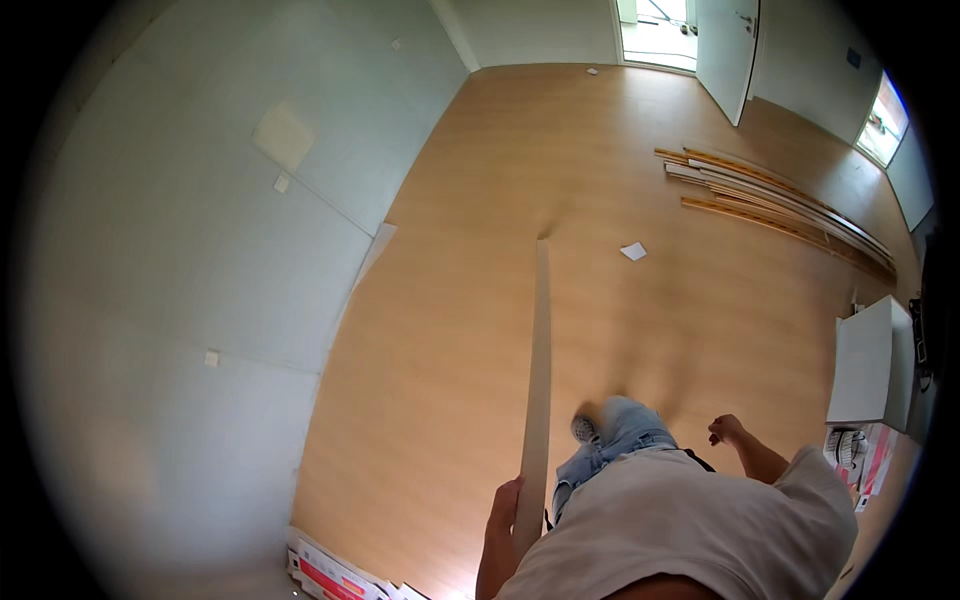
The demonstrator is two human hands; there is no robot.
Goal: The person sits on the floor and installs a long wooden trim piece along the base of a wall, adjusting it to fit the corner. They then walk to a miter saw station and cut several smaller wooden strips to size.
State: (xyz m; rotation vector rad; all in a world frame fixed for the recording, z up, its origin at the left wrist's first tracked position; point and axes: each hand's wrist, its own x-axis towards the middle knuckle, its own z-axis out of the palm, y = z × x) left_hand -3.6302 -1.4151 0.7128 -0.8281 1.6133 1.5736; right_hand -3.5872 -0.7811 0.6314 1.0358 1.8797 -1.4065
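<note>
My left hand (508,505) is wrapped round the near end of a long, narrow, pale skirting board (538,370). It stretches forward from my left side over the wood-look floor, with its far end tapering away in front of me. Out to my right, my right hand (727,430) hangs clear of everything, fingers curled in, and nothing shows in it. Between the hands are my light jeans and one patterned shoe (585,429).
Long wooden and white strips (780,200) lie piled at the right. A white scrap (633,252) is on the floor ahead. At right stands a white cabinet (862,362); at lower left are cartons (335,578). A grey wall (180,270) runs along the left, and a door (727,55) stands ajar.
</note>
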